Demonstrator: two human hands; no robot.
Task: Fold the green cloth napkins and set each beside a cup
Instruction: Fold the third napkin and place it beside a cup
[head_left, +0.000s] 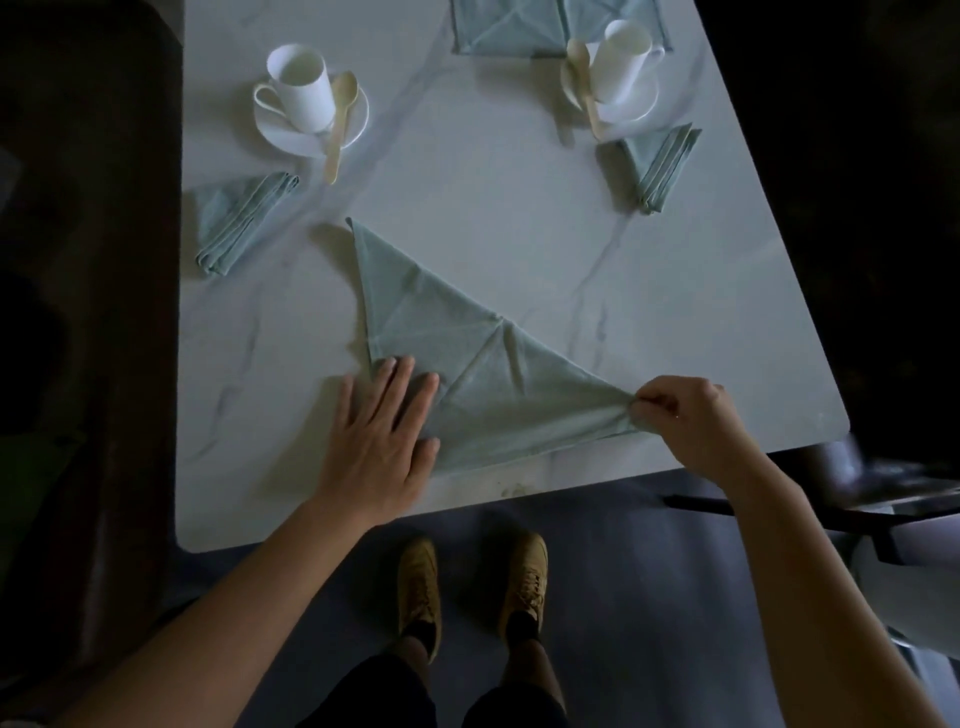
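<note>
A green napkin (467, 358) lies folded into a triangle near the table's front edge. My left hand (382, 436) presses flat on its near left corner with straight fingers. My right hand (685, 421) pinches its right tip. A small folded napkin (239, 221) lies in front of the left white cup (304, 85). Another folded napkin (657, 163) lies in front of the right white cup (623, 60). Each cup stands on a saucer with a pale spoon.
Flat green napkins (511, 26) lie stacked at the far edge of the marble table (467, 208). A dark chair (88, 312) stands at the left, chair parts (883, 499) at the right. My feet stand on the floor below the table edge.
</note>
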